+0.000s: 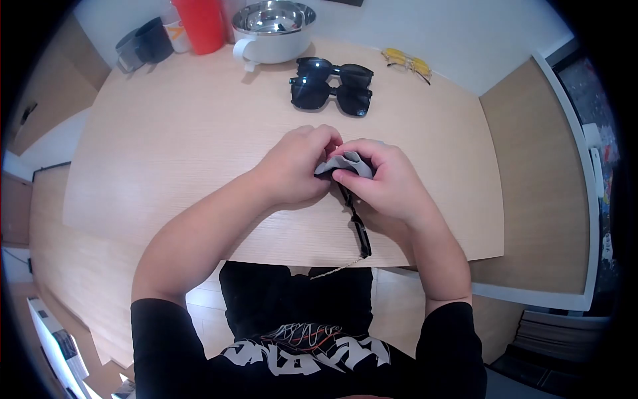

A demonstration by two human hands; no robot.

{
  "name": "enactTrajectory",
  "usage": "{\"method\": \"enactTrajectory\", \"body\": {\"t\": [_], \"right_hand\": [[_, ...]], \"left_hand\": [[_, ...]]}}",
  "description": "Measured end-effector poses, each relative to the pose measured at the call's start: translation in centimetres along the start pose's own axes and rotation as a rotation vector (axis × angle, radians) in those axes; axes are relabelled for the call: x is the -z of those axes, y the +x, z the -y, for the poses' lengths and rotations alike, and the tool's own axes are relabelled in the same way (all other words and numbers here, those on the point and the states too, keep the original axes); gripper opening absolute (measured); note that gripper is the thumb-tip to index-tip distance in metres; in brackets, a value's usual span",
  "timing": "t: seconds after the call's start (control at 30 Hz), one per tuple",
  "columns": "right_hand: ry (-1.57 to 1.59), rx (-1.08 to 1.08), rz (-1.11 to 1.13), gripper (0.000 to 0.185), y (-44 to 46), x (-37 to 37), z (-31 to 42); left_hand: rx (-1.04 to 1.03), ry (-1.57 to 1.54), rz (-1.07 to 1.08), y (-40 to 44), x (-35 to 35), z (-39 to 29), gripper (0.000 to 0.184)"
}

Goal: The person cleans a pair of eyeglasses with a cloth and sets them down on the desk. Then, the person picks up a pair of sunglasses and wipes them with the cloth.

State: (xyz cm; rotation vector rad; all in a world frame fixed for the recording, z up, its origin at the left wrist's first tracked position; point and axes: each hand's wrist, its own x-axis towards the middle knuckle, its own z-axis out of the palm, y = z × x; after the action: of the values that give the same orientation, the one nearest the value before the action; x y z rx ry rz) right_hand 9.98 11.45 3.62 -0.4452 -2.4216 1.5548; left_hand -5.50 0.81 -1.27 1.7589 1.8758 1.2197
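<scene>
Both hands meet above the middle of the wooden table. My right hand (389,179) pinches a folded grey cloth (352,161) between thumb and fingers. On the cloth's left side, my left hand (299,163) is closed around its edge, with the fingertips partly hidden. Black glasses (359,233) extend from under the cloth toward the table's front edge, and a thin chain hangs from their lower end. Their upper part is hidden by the cloth and hands. Beyond the hands lie two pairs of dark sunglasses (330,98), one behind the other.
Yellow-tinted glasses (407,63) rest at the back right. At the back stand a white pot with a steel interior (282,43), a red container (199,26), a white cup (177,36) and dark mugs (154,41). A raised panel (538,179) borders the table's right side.
</scene>
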Motion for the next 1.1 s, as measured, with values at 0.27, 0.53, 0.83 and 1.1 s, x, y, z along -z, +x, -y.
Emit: {"method": "enactTrajectory", "body": {"t": [0.27, 0.53, 0.83, 1.1], "right_hand": [[-0.018, 0.093, -0.035, 0.019, -0.1, -0.3, -0.1], [-0.212, 0.314, 0.061, 0.026, 0.1, 0.3, -1.2], [-0.296, 0.277, 0.066, 0.028, -0.2, 0.4, -1.0], [-0.537, 0.430, 0.050, 0.033, -0.7, 0.8, -0.6]], "left_hand": [[-0.015, -0.009, 0.045, 0.1, 0.6, -0.3, 0.049], [-0.023, -0.055, 0.049, 0.1, 0.1, 0.9, 0.052], [-0.024, -0.024, 0.047, 0.1, 0.1, 0.7, 0.050], [-0.055, 0.032, 0.005, 0.1, 0.1, 1.0, 0.039]]}}
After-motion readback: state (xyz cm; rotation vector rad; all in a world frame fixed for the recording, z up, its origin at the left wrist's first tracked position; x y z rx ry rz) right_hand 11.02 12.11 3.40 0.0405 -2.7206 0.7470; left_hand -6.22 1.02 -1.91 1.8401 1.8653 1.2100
